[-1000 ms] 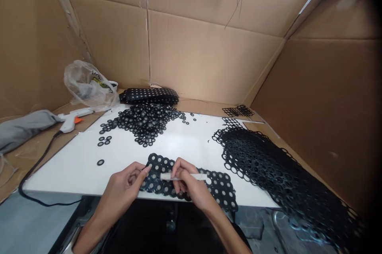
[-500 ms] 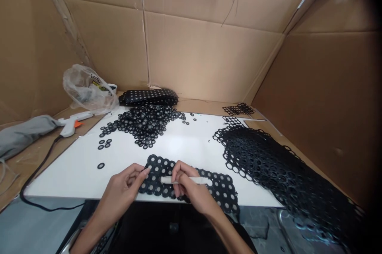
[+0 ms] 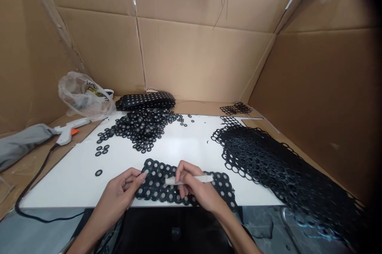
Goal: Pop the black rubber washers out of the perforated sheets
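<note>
A black sheet of joined rings with pale round centres (image 3: 155,184) lies along the front edge of the white board. Its left end is pinched between thumb and fingers of my left hand (image 3: 123,188). Over the middle of the sheet, my right hand (image 3: 193,186) grips a white pen-like stick (image 3: 204,179), which lies nearly level with one end pointing left. My right hand and the stick hide part of the sheet. One loose black ring (image 3: 98,173) rests on the board to the left of my left hand.
A heap of small black rings (image 3: 143,127) sits behind the sheet, with stacked dotted strips (image 3: 146,101) beyond. Black ring netting (image 3: 265,162) covers the right side. At left are a white glue gun (image 3: 67,131) with its cord and a clear plastic bag (image 3: 85,97). Cardboard walls surround the board.
The camera view has shifted slightly. My right hand and the stick have moved a little to the right over the sheet. My left hand keeps its hold on the sheet's left end.
</note>
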Demonstrator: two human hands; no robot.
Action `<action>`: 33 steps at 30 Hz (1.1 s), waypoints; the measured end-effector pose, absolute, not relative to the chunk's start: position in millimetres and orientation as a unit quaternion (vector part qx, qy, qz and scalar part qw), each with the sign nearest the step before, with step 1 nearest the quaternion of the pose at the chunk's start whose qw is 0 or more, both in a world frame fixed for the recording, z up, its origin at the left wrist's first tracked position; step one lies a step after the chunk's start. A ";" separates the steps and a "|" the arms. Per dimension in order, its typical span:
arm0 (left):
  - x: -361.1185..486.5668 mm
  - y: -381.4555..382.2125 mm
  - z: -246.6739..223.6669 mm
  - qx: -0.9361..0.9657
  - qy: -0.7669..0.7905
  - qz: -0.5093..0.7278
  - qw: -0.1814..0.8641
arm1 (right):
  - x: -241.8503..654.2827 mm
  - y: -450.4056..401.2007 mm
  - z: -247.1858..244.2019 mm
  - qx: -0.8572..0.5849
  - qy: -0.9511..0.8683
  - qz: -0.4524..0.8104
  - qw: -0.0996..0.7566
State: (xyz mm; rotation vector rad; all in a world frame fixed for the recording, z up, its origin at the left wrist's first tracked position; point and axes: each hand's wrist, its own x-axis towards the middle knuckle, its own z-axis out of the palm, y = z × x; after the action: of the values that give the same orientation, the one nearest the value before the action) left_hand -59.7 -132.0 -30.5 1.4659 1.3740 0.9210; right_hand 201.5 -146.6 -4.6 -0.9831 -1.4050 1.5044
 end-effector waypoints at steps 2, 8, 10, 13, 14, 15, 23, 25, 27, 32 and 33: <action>-61.0 -132.5 -30.3 0.589 0.555 0.369 0.457 | 206.7 -146.2 -5.6 -0.403 -0.561 0.594 0.412; -64.2 -134.1 -29.8 0.560 0.560 0.359 0.495 | 204.6 -152.3 -5.9 -0.415 -0.629 0.551 0.359; -65.1 -133.5 -29.4 0.554 0.551 0.373 0.501 | 201.1 -153.9 -4.8 -0.409 -0.675 0.510 0.342; -67.6 -131.0 -28.8 0.549 0.544 0.388 0.502 | 199.2 -153.5 -5.6 -0.395 -0.661 0.524 0.366; -68.7 -130.0 -28.7 0.550 0.546 0.389 0.499 | 200.1 -152.9 -6.7 -0.394 -0.626 0.549 0.389; -69.8 -129.1 -28.6 0.553 0.547 0.388 0.495 | 201.6 -152.1 -8.1 -0.395 -0.587 0.570 0.417; -68.7 -130.5 -24.1 0.564 0.541 0.388 0.488 | 206.9 -155.6 -8.5 -0.430 -0.566 0.551 0.437; -67.0 -132.2 -23.4 0.554 0.534 0.397 0.501 | 205.3 -156.8 -5.3 -0.437 -0.595 0.546 0.397; -66.7 -133.2 -23.9 0.544 0.535 0.405 0.505 | 205.0 -156.3 -4.0 -0.433 -0.599 0.549 0.391; -71.6 -132.0 -28.7 0.538 0.538 0.402 0.509 | 209.5 -151.4 -9.3 -0.405 -0.538 0.564 0.478; -72.5 -131.7 -29.6 0.538 0.538 0.401 0.510 | 210.3 -151.0 -10.5 -0.404 -0.535 0.562 0.484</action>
State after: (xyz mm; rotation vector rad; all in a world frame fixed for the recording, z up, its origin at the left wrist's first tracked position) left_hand -72.5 -131.7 -29.6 1.2955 1.2955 0.9647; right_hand 210.3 -151.0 -10.5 -0.9832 -1.3036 1.3681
